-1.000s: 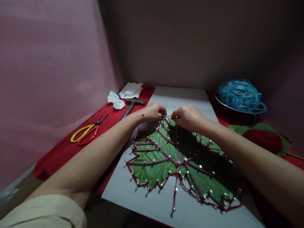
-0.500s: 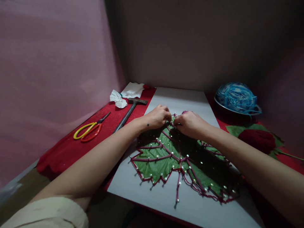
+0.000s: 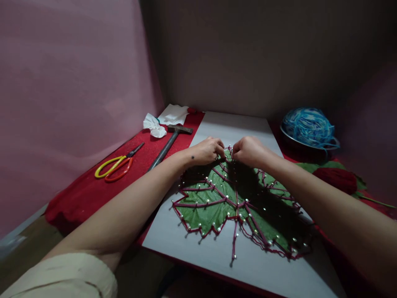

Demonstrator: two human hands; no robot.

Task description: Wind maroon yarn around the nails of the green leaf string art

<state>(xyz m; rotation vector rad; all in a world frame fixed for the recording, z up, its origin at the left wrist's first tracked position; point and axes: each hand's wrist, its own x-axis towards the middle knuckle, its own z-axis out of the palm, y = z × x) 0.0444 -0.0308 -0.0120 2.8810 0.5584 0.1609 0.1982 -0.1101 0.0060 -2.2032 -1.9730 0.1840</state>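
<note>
Grey board (image 3: 248, 265) fills the red-clothed tabletop (image 3: 93, 190); on it lies a green leaf (image 3: 214, 207) outlined in maroon yarn (image 3: 198, 203) wound around nails. At its twelve o'clock tip, left hand (image 3: 206, 151) and right hand (image 3: 251, 151) pinch the yarn with closed fingers. Best kept taut round each nail. Hammer (image 3: 169, 142) and scissors (image 3: 116, 165) lie at ten o'clock; pink walls surround.

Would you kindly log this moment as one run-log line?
left hand: pinching maroon yarn at leaf's far tip | right hand: same | leaf: nailed on white board | hammer, scissors: left, untouched
</note>
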